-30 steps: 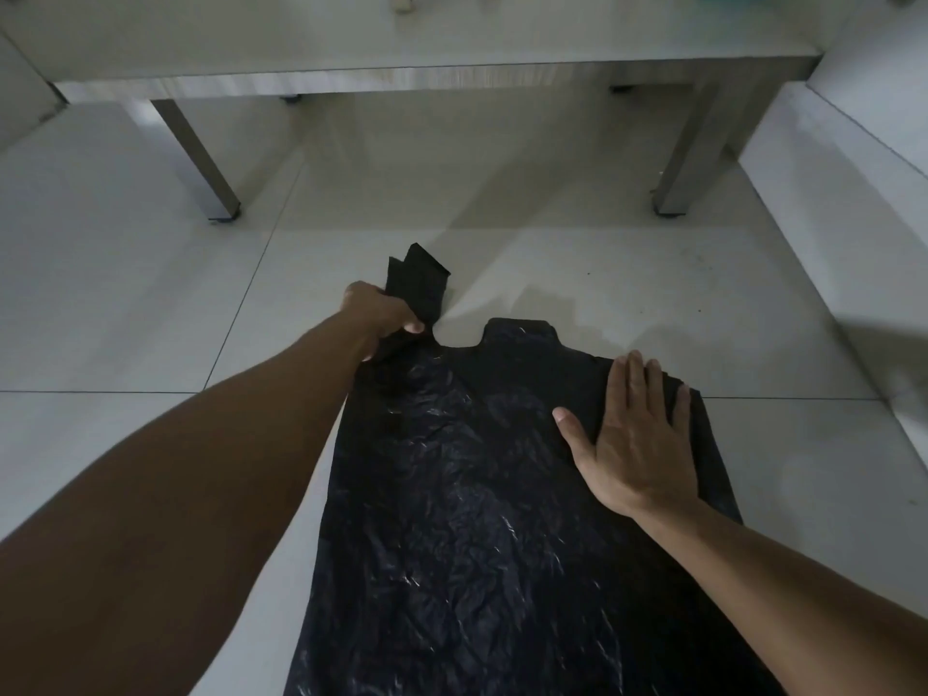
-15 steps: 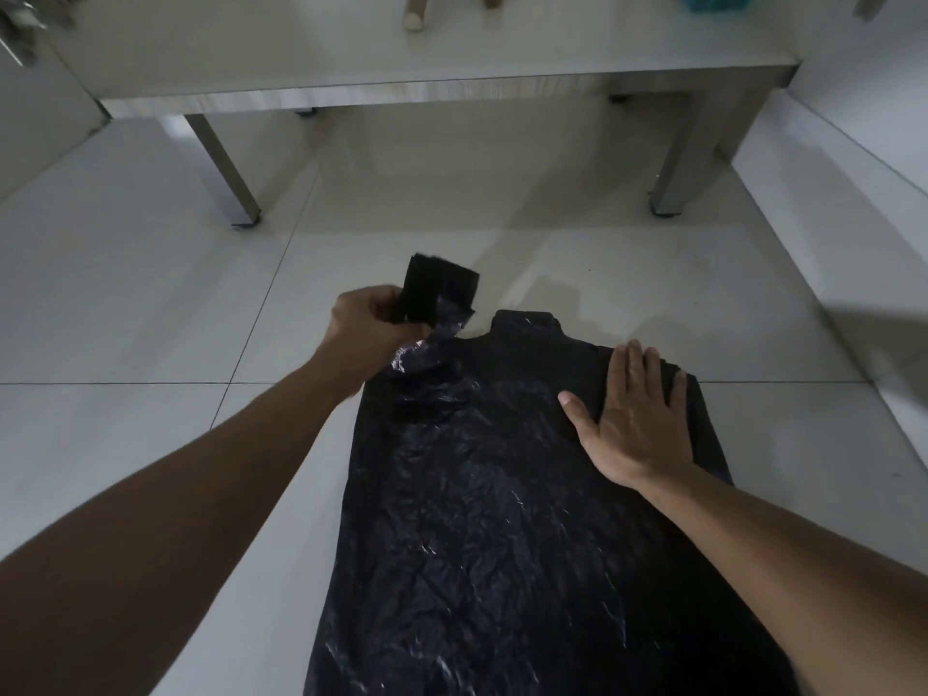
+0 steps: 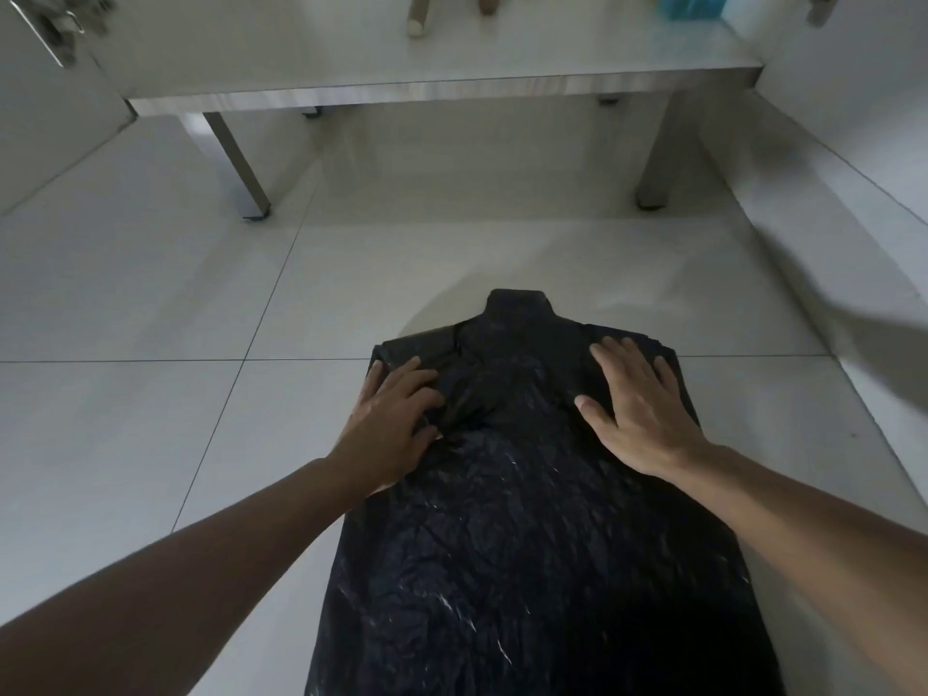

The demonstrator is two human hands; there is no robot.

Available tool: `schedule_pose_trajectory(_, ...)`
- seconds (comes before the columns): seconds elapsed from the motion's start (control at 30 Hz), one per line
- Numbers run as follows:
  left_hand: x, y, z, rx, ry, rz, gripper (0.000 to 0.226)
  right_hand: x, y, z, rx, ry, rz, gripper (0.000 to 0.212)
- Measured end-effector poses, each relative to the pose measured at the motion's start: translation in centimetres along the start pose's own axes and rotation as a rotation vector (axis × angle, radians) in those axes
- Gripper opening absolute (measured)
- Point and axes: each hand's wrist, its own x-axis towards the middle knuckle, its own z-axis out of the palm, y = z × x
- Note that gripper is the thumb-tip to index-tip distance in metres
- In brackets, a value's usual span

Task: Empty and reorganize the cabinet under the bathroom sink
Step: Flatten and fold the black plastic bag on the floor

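Observation:
A large black plastic bag lies flat on the white tiled floor, one handle tab pointing away from me. My left hand lies palm down on the bag's upper left part, fingers spread, pressing the folded-over left handle flat. On the bag's upper right part, my right hand presses palm down with straight fingers. Neither hand grips anything.
The cabinet's open bottom shelf stands on metal legs beyond the bag; wooden handles and a blue object rest on it. A cabinet door is at far left and a white wall ledge runs along the right.
My left hand let go of the bag's left handle, which is now folded down onto the bag, and now lies flat on it. My right hand stayed pressed on the right side.

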Motion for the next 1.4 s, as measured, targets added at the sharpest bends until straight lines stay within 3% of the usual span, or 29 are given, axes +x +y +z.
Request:
schedule_pose_trajectory(0.1, -0.3, 0.9, 0.2, 0.081, 0.05, 0.091, 0.049, -1.2, 0.4, -0.7, -0.024, -0.025, -0.102, 0.057)
schedule_pose_trajectory(0.2, 0.3, 1.2, 0.2, 0.109, 0.046, 0.139, 0.033, -1.8, 0.5, -1.4, -0.018, -0.084, -0.123, 0.058)
schedule_pose_trajectory(0.3, 0.6, 1.5, -0.1, 0.069, -0.001, 0.084, 0.024, -1.9, 0.5, -1.8, -0.026, -0.162, -0.117, 0.058)
schedule_pose_trajectory(0.4, 1.1, 2.1, -0.8, 0.043, -0.056, 0.019, 0.03, -1.5, 0.2, -2.9, 0.01, -0.106, -0.092, 0.051)
schedule_pose_trajectory(0.5, 2.6, 2.6, -1.8, -0.096, 0.051, -0.034, 0.02, -0.1, 0.3, -4.4, 0.059, -0.047, -0.026, 0.042)
schedule_pose_trajectory(0.63, 6.3, 2.0, -3.2, -0.171, 0.259, -0.272, 0.015, 2.8, 1.5, -6.1, 0.134, -0.061, 0.106, 0.037)
schedule_pose_trajectory(0.7, 8.3, 1.2, -3.9, -0.123, 0.195, -0.377, 0.028, 4.1, 1.8, -6.6, 0.13, -0.106, 0.153, 0.046)
schedule_pose_trajectory(0.77, 9.9, 0.5, -4.5, -0.077, 0.031, -0.445, 0.046, 5.0, 2.0, -6.7, 0.132, -0.188, 0.184, 0.052)
schedule_pose_trajectory(0.9, 11.3, -0.9, -3.7, -0.022, -0.302, -0.513, 0.074, 6.4, 2.5, -5.8, -0.006, -0.264, 0.217, 0.043)
schedule_pose_trajectory(1.0, 11.1, -1.2, -3.0, 0.016, -0.355, -0.518, 0.084, 7.0, 2.4, -5.3, -0.063, -0.254, 0.236, 0.043)
schedule_pose_trajectory(1.2, 10.8, -1.0, -3.5, 0.073, -0.29, -0.486, 0.047, 7.4, 2.2, -5.9, -0.011, -0.226, 0.222, 0.03)
schedule_pose_trajectory(1.4, 10.3, 0.0, -5.9, -0.023, -0.155, -0.422, 0.02, 6.4, 2.4, -8.1, 0.042, -0.07, 0.122, 0.027)
